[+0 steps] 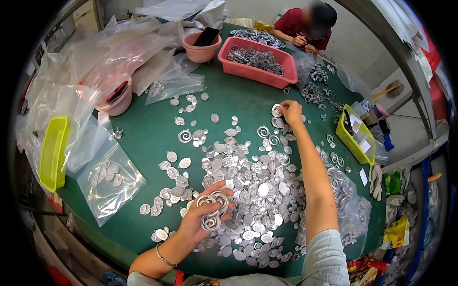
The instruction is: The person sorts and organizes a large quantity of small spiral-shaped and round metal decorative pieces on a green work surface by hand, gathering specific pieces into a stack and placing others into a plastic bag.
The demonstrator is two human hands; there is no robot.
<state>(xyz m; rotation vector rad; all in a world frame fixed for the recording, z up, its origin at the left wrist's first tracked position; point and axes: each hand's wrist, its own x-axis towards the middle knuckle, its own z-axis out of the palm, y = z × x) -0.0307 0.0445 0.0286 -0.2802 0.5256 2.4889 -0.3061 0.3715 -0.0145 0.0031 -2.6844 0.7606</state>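
Note:
Several silver spiral pendants [211, 221] lie in my left hand [194, 220], whose fingers curl around them above the near part of the table. My right hand [292, 112], stretched far forward, pinches the edge of another silver spiral disc [276, 110] beside a small cluster of medals. Between and below my arms spreads a large heap of flat oval silver medals [248, 190]. Loose spiral pieces [185, 136] rest left of the heap, and two more [263, 131] lie just nearer than my right hand.
A pink tray [291, 76] of small metal parts stands at the back, and a person [310, 28] works beyond it. Pink bowls [193, 51], plastic bags [102, 183] and a yellow-green basket [53, 155] line the left. Another such basket [341, 128] stands right, with bagged spirals [341, 188] nearer.

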